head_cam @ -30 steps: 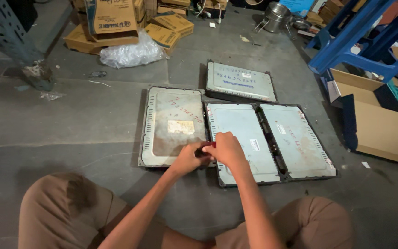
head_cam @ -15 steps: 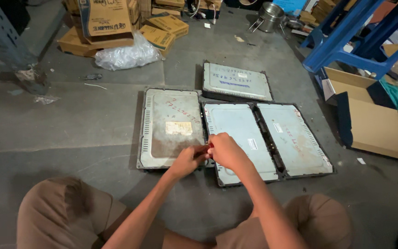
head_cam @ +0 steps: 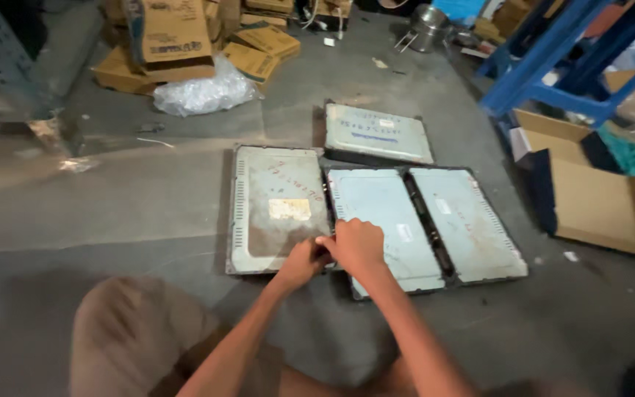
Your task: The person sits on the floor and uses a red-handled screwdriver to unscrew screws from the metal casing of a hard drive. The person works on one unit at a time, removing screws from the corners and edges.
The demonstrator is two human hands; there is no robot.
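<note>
Your two hands meet at the seam between two flat metal panels on the concrete floor. Your left hand rests on the lower right corner of the worn grey panel, the one with a pale sticker near its middle and a slotted strip down its left edge. Your right hand lies on the lower left part of the middle panel, fingers curled over and knuckles up, pressed right against your left hand. Both hands are bunched together at the gap, and the motion blur hides what is between the fingers, so you cannot tell whether either hand is gripping something or only pressing down.

The worn grey panel lies just left of your hands and stretches away from you. The middle panel runs from under your right hand up and away, and it sits side by side with a third panel on its right, a dark strip between them. A fourth panel lies beyond these, near their far edges.

Your knees frame the bottom of the view. To the right stands an open cardboard box near a blue metal frame. Far left, flattened cartons and a crumpled clear plastic bag sit well apart from the panels.
</note>
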